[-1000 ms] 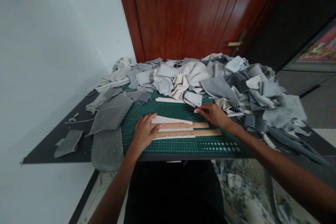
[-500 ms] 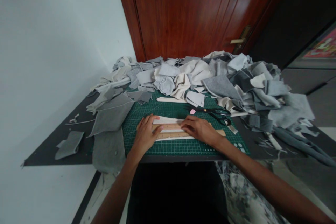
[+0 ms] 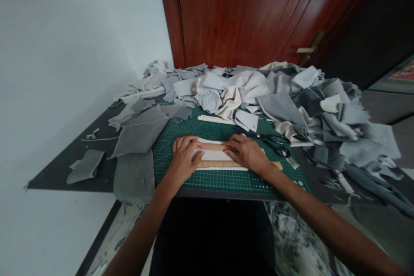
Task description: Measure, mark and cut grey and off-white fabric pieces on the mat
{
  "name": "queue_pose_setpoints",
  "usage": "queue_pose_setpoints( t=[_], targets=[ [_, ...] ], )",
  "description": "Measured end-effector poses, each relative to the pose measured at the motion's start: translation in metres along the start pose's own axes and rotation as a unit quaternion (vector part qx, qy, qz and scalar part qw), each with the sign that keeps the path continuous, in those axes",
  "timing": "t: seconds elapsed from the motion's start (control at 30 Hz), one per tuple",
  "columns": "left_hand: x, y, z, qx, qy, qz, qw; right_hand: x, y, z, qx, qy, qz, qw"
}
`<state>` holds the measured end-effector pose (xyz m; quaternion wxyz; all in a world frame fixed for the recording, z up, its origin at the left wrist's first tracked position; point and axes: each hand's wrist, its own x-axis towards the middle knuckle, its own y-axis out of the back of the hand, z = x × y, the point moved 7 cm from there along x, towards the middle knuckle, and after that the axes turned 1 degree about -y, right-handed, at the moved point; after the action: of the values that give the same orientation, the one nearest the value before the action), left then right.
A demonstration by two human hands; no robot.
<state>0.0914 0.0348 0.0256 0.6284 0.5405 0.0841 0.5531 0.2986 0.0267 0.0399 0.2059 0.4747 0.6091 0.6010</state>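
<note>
A white fabric piece (image 3: 211, 155) lies on the green cutting mat (image 3: 207, 182) in front of me. Across its far part rests a wooden ruler (image 3: 211, 147), and a second wooden ruler (image 3: 223, 164) lies along its near edge. My left hand (image 3: 184, 156) grips the far ruler near its left end, thumb on the near side. Near the right end my right hand (image 3: 246, 152) holds the same ruler, fingers bent over it. White cloth shows between the two rulers. The hands cover both ends of the fabric.
Black scissors (image 3: 271, 139) lie right of my right hand, beside a folded pale scrap (image 3: 246, 120). A heap of grey and cream fabric scraps (image 3: 249, 84) lines the table's back and right. Grey cloth (image 3: 134, 177) hangs over the front edge at left.
Both hands have slid the far ruler away from the near one, so the white gap between them is wider. The camera view has shifted slightly.
</note>
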Motion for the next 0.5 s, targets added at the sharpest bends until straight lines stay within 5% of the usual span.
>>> queue_pose_setpoints(
  t=[0.5],
  targets=[
    [0.001, -0.004, 0.002, 0.005, 0.002, -0.039, 0.999, 0.024, -0.009, 0.028, 0.03, -0.057, 0.028, 0.998]
  ],
)
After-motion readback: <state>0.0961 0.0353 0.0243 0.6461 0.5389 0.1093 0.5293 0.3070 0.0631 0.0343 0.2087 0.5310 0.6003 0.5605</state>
